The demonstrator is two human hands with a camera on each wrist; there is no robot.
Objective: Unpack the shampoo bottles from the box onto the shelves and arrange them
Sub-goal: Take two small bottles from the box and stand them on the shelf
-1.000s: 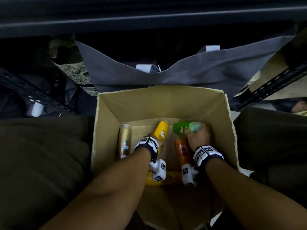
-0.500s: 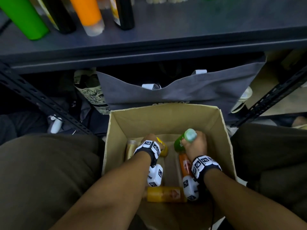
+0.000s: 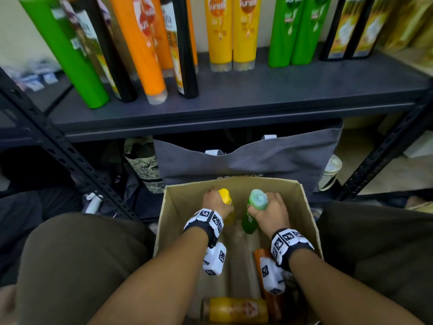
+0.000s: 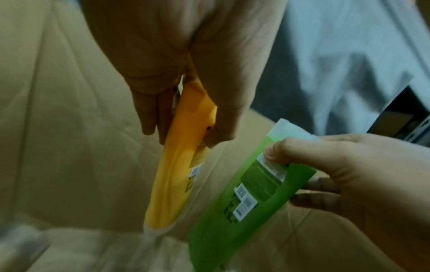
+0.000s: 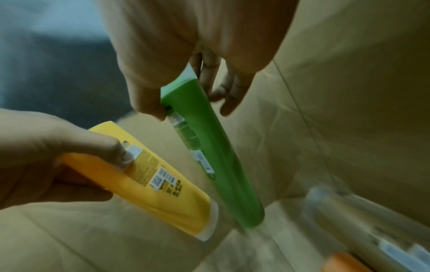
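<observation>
Yellow bottle (image 3: 225,196) in left grip (image 3: 216,202)

A grey fabric tote bag (image 3: 246,160) with pale handles stands under the shelf, right behind the carton. Left of it leans a paper bag (image 3: 145,165) printed with a dark leafy pattern. A white lidded tub (image 3: 331,171) sits at the tote's right end, and small blue-and-white sachets (image 3: 35,77) lie at far left.
</observation>
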